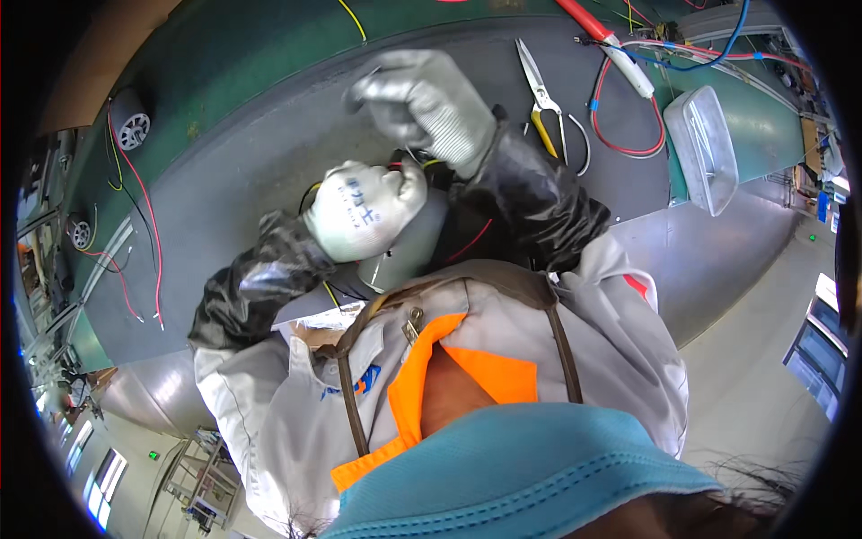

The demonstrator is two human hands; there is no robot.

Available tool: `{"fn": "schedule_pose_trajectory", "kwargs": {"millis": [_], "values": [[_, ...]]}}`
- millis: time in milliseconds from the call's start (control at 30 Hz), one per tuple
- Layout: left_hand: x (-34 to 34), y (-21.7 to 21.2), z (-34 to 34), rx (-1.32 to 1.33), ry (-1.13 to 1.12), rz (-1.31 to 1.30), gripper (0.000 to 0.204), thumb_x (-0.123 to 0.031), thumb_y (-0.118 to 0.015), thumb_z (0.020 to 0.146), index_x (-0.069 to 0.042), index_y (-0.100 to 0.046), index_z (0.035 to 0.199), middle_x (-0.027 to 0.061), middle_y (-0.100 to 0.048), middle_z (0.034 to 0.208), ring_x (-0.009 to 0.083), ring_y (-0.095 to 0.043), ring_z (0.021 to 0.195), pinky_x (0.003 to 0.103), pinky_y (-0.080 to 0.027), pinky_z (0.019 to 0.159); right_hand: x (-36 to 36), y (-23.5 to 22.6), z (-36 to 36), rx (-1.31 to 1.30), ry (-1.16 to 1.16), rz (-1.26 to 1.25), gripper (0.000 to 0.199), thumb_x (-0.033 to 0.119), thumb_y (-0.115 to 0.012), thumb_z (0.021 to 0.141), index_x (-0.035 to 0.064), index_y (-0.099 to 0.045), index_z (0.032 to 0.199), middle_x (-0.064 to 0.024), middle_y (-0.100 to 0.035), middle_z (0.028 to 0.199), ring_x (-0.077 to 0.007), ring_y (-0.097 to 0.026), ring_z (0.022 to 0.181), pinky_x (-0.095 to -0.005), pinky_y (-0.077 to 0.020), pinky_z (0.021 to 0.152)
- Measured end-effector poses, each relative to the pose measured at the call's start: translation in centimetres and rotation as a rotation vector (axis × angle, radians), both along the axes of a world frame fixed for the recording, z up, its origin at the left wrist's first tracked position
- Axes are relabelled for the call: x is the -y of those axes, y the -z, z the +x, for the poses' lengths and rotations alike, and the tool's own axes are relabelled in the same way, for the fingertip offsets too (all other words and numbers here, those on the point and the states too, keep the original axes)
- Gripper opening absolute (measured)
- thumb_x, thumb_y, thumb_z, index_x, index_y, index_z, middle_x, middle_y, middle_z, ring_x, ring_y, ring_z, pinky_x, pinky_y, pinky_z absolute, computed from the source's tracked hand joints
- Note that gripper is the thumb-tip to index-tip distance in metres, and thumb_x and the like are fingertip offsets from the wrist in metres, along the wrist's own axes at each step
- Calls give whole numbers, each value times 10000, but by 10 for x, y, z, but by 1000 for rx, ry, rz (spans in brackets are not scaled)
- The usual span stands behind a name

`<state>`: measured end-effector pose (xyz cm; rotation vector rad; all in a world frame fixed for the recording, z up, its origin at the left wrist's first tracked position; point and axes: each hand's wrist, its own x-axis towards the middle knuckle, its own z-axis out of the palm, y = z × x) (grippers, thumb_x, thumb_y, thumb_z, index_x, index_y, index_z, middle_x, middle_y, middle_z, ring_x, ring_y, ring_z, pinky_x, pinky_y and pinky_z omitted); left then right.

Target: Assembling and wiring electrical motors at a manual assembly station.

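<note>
My left hand [364, 211], in a white glove, is closed with thumb and forefinger pressed together on thin wires; short red and yellow lengths show beside its fingertips. Under it, close to my body, lies a grey cylindrical motor housing [417, 238], partly covered by my hand and sleeve. Just above and to the right, my right hand [431, 108], also gloved, has its fingers bent; motion blurs them, and I cannot make out whether anything is in them. A red wire [469, 241] and a yellow wire [330, 295] show near the housing.
Yellow-handled scissors [543, 103] lie right of my right hand. Farther right are a red-and-white handled tool [620, 58] with a looped red cable and a pale metal tray [703, 148]. On the left stand motors [133, 126] with trailing wires. A dark mat [242, 162] covers the green bench.
</note>
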<state>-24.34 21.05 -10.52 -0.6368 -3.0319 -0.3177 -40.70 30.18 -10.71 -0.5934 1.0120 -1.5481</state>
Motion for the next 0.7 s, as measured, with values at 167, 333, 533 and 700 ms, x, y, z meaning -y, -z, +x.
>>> {"fn": "schedule_pose_trajectory", "kwargs": {"millis": [167,333,533,700], "values": [[-18,-15,14,-134,-404,-94,361,-322,-716,825,-64,-645,1067,64,-618,744,241,-652,646,379,-516,527,-66,21,-26,-1472,608,-83,187,138,-698,892,6,-704,1025,-142,-680,817,-296,-677,760,-407,-544,675],[-6,-13,-12,-213,-366,131,320,-278,-721,883,-40,-684,1094,127,-622,921,310,-625,839,394,-505,736,-180,65,-10,-1778,432,570,501,49,-632,870,53,-530,1361,-225,-590,1216,-419,-588,1068,-475,-504,892],[5,-19,-30,362,-642,1151,312,-290,-585,1010,-8,-713,1044,10,-647,849,104,-587,786,258,-469,709,-256,33,50,-1599,258,685,684,-35,-630,825,51,-424,1472,-277,-515,1338,-464,-527,1150,-504,-454,973],[36,-9,-16,-186,-235,556,321,-204,-568,1017,49,-614,1210,104,-694,1162,184,-654,1060,326,-532,932,-273,36,19,-1202,330,648,763,-62,-709,757,9,-428,1463,-202,-594,1258,-295,-641,981,-394,-552,826]]}}
